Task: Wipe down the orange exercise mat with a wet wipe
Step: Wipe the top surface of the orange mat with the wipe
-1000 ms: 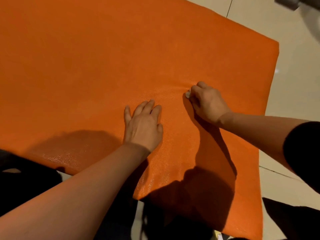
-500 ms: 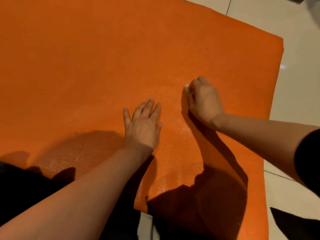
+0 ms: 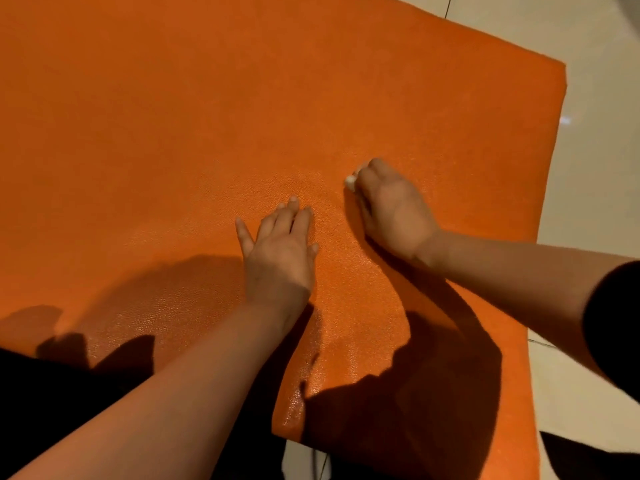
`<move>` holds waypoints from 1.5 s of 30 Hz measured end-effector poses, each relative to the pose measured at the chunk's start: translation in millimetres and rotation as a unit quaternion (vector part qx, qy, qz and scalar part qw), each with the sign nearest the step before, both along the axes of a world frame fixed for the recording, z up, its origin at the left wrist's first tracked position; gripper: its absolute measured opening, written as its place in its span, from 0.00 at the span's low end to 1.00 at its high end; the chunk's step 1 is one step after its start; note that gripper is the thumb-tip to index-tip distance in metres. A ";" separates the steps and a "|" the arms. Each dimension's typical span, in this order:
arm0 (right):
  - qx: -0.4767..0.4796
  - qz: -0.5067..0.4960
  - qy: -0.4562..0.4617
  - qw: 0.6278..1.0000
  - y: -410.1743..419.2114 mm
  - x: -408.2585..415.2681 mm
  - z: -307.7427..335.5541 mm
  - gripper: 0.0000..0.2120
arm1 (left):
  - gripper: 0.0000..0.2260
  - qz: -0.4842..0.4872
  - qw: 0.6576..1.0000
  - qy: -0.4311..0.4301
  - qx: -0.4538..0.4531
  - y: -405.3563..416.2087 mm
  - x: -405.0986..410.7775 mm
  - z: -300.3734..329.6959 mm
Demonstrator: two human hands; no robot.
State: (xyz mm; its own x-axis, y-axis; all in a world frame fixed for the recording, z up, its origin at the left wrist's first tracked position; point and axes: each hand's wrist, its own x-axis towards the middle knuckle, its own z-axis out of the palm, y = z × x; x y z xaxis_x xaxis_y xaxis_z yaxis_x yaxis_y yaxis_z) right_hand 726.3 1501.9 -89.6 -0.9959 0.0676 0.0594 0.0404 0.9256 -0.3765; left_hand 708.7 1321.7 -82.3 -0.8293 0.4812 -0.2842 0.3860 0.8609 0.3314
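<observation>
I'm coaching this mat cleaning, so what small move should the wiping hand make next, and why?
Probably sweep the right hand, which grips the wet wipe, farther up the orange mat. The area near both hands glistens, the far area looks dull, and the left hand lies flat on the mat.

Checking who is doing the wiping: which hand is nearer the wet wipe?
Right. The right hand grips the wet wipe; the left hand lies flat on the mat, apart from it.

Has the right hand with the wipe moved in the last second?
Yes. The right hand pushed the wet wipe farther up the orange mat, beyond the flat left hand.
</observation>
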 end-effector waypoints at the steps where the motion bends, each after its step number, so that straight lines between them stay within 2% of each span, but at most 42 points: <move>1: -0.011 0.050 -0.015 0.999 -10.3 5.3 -1.2 0.07 | 0.21 0.000 1.000 0.003 0.003 -0.2 1.1 -0.3; 3: -0.014 0.106 -0.039 0.993 -9.8 5.3 1.3 0.06 | 0.21 -0.001 1.000 0.006 0.003 0.1 1.5 -0.2; 4: -0.010 0.098 -0.041 0.994 -0.8 0.5 4.6 0.08 | 0.21 -0.002 1.000 0.007 -0.005 0.6 2.0 0.3; 8: 0.046 -0.081 0.000 0.996 50.8 -20.3 5.7 0.12 | 0.21 -0.007 0.998 0.063 -0.020 6.6 -4.0 4.5; 10: 0.058 -0.119 0.010 0.991 48.7 -22.5 3.0 0.11 | 0.23 -0.029 0.996 0.085 -0.005 15.5 -15.9 7.0; 15: 0.015 0.075 0.010 0.997 2.6 -16.2 -3.6 0.10 | 0.26 -0.110 0.990 0.082 -0.003 46.9 -58.5 6.6; 17: 0.024 0.018 0.022 0.999 25.5 -28.9 -1.0 0.10 | 0.26 -0.144 0.986 0.082 -0.026 54.8 -72.6 3.4; 20: 0.057 -0.161 0.033 0.985 75.6 -41.1 -2.4 0.11 | 0.26 -0.184 0.979 0.066 -0.055 64.1 -88.6 -0.5; 21: 0.063 -0.192 0.033 0.979 80.8 -42.3 -4.5 0.11 | 0.26 -0.192 0.978 0.063 -0.059 67.8 -93.5 -1.1; 23: 0.051 -0.167 0.043 0.984 63.0 -46.2 -7.2 0.08 | 0.27 -0.202 0.974 0.075 -0.067 74.7 -104.6 -0.9; 26: 0.003 -0.049 0.038 0.998 29.0 -48.7 -11.9 0.06 | 0.28 -0.213 0.968 0.105 -0.086 84.5 -124.7 0.4; 28: 0.014 -0.032 0.034 0.999 39.7 -54.2 -10.5 0.07 | 0.28 -0.216 0.967 0.100 -0.096 90.4 -137.0 0.8; 32: 0.044 -0.206 0.059 0.976 95.2 -65.2 -6.6 0.10 | 0.28 -0.233 0.966 0.044 -0.098 102.5 -151.1 -2.5; 34: 0.043 -0.242 0.065 0.967 92.8 -70.5 -8.7 0.08 | 0.28 -0.225 0.971 0.024 -0.080 104.5 -150.7 -7.3; 36: 0.019 -0.191 0.067 0.979 68.1 -74.5 -13.2 0.07 | 0.27 -0.212 0.975 0.029 -0.061 102.9 -143.8 -13.8; 39: -0.011 -0.065 0.044 0.997 51.8 -75.6 -14.1 0.07 | 0.26 -0.198 0.977 0.081 -0.025 100.2 -135.4 -26.2; 40: -0.003 -0.066 0.050 0.997 60.1 -80.2 -11.4 0.07 | 0.26 -0.195 0.976 0.099 -0.014 99.3 -134.7 -29.5; 45: 0.073 -0.283 0.046 0.955 113.9 -97.0 -8.9 0.11 | 0.26 -0.181 0.974 0.138 -0.004 98.7 -129.5 -39.6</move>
State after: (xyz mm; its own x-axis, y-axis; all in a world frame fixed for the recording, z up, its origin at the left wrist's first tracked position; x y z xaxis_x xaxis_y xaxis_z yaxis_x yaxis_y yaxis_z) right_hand 629.3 1615.8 -98.5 -0.7922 0.5785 0.1942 0.5235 0.8078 -0.2710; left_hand 579.3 1420.3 -121.9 -0.6509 0.7549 -0.0800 0.7380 0.6539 0.1665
